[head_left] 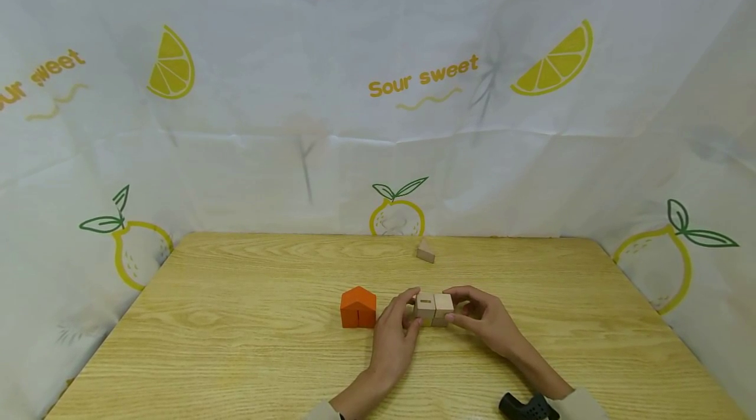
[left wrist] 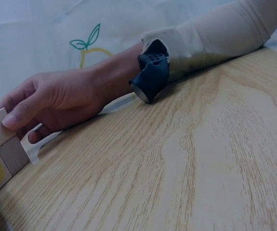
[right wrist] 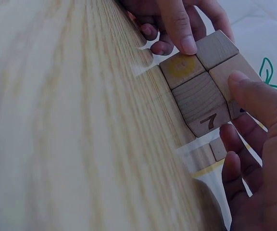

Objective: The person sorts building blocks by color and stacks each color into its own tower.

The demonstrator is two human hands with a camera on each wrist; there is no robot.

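Small plain wooden cubes (head_left: 443, 302) stand together on the table, two side by side on top of two more. One lower cube (right wrist: 182, 66) bears a yellow mark; another cube (right wrist: 198, 101) has a 7 on its side. My left hand (head_left: 394, 335) holds the stack from its left side, thumb near the front and a finger at the back. From the right, my right hand (head_left: 487, 318) pinches an upper cube (right wrist: 232, 77), its thumb on the front face. The faces behind the stack are hidden.
Left of my left hand stands an orange house-shaped block group (head_left: 358, 308) with a peaked top. A wooden triangular block (head_left: 425, 251) lies near the table's (head_left: 266, 269) back edge. A white lemon-printed cloth (head_left: 266, 164) hangs behind the table.
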